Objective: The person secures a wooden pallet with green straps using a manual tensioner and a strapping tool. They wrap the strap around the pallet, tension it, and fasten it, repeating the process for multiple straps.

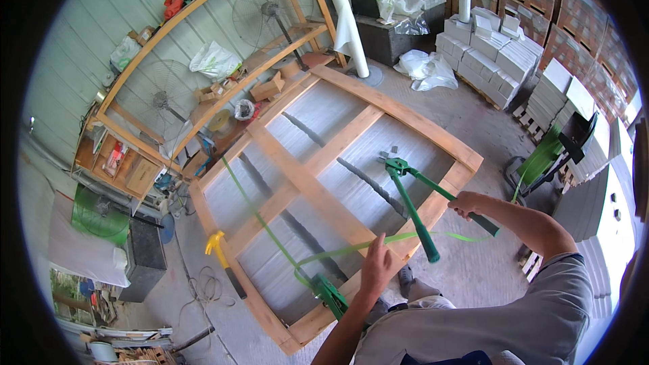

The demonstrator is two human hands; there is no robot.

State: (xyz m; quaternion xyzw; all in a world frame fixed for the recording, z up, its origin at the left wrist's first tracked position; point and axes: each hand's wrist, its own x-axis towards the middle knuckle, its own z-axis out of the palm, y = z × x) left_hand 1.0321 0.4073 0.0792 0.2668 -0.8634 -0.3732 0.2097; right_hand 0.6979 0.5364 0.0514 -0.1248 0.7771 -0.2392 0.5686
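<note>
A green strap sealer point(397, 167) has its head over the grey panel of the wooden frame point(351, 91), beside small metal clips point(394, 149). Its two long handles are spread apart. My right hand point(464, 204) is wrapped round the right handle; the left one hangs free over the frame's near edge. My left hand point(376, 269) is raised at that near edge, its fingertips closed on a green strap point(338, 252). This strap runs left to a green tensioner point(329, 295) at the near edge, partly hidden by my forearm. Another length crosses the frame to the far left.
A yellow hammer point(223, 262) with a black grip lies on the frame's left edge. To the right stands a strap reel point(551, 152). Pallets of white boxes point(487, 54) and a white film roll point(349, 34) are behind; a cluttered wooden rack point(128, 169) stands left.
</note>
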